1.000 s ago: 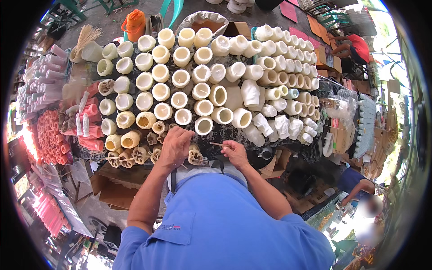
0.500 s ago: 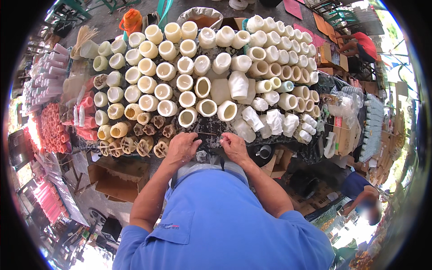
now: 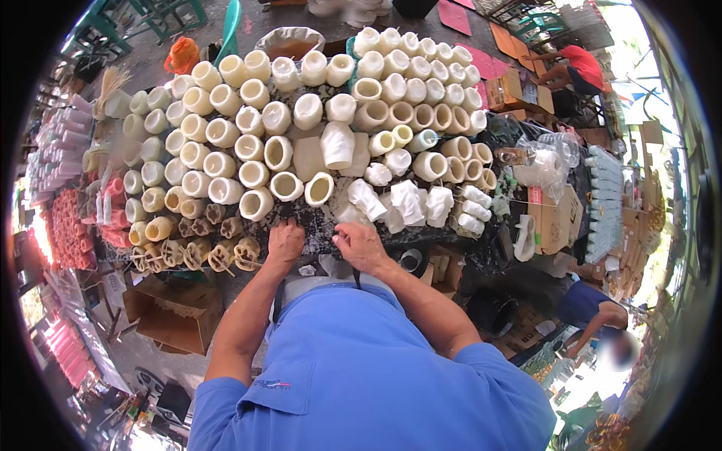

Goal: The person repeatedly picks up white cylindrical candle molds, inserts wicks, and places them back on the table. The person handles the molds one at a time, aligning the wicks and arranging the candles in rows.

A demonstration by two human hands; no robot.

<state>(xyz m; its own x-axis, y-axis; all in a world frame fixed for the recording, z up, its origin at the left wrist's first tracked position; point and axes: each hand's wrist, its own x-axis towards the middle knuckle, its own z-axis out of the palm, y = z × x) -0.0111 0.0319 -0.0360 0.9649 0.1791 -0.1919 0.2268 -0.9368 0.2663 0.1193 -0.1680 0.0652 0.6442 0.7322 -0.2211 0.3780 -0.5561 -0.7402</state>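
At the near edge of the dark, wax-flecked table (image 3: 316, 221), my left hand (image 3: 286, 240) has its fingers curled down; what they hold, if anything, is hidden. A short gap to its right, my right hand (image 3: 359, 246) has thumb and fingers pinched together, and whatever is in them is too small to name. Just beyond my hands stand hollow cream wax cups, among them a round one (image 3: 256, 204) and a squarish one (image 3: 319, 189). Left of my left hand lie brownish flower-shaped wax pieces (image 3: 246, 254) with thin sticks or wicks.
Rows of cream wax candles (image 3: 223, 133) cover the table. White sculpted pieces (image 3: 407, 201) lie right of centre. Pink wax pieces (image 3: 71, 233) are stacked at the far left. A cardboard box (image 3: 174, 312) sits below the table. Two other people (image 3: 583, 68), (image 3: 598, 316) are on the right.
The view has swung, so the table's contents sit further left in the picture. A thin strand seen between my hands before no longer shows. My left hand has turned more knuckles-up.
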